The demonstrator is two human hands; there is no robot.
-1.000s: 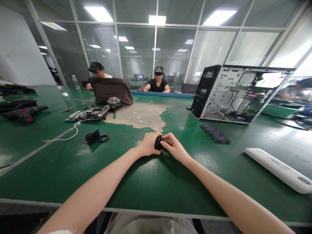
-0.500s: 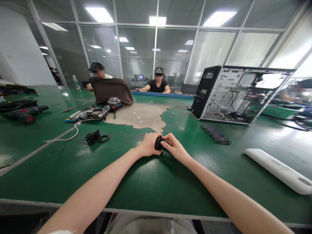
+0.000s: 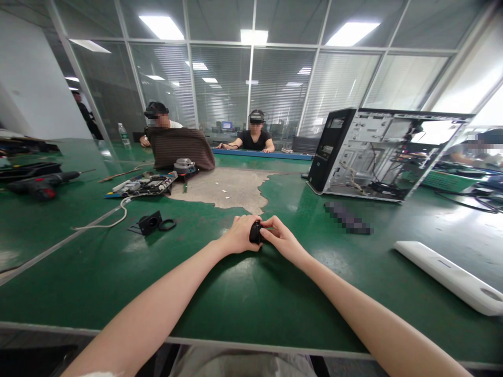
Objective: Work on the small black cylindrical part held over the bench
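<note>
A small black round part (image 3: 255,232) is between my two hands, just above the green table (image 3: 243,303) or on it. My left hand (image 3: 240,233) wraps round its left side. From the right, my right hand (image 3: 280,236) pinches its edge between thumb and fingers. To the left lie a black square bracket with a round opening (image 3: 150,222) and a black ring (image 3: 167,224) on the table.
An open computer case (image 3: 369,154) stands at the right, near a white long device (image 3: 448,275) and a dark pixelated item (image 3: 348,218). At the left are a circuit board (image 3: 143,185), a cable and a drill (image 3: 43,183). People sit across the table.
The view has shifted very slightly. Both hands keep their hold on the black part, with almost no movement. A person in the far left background has come further into view.
</note>
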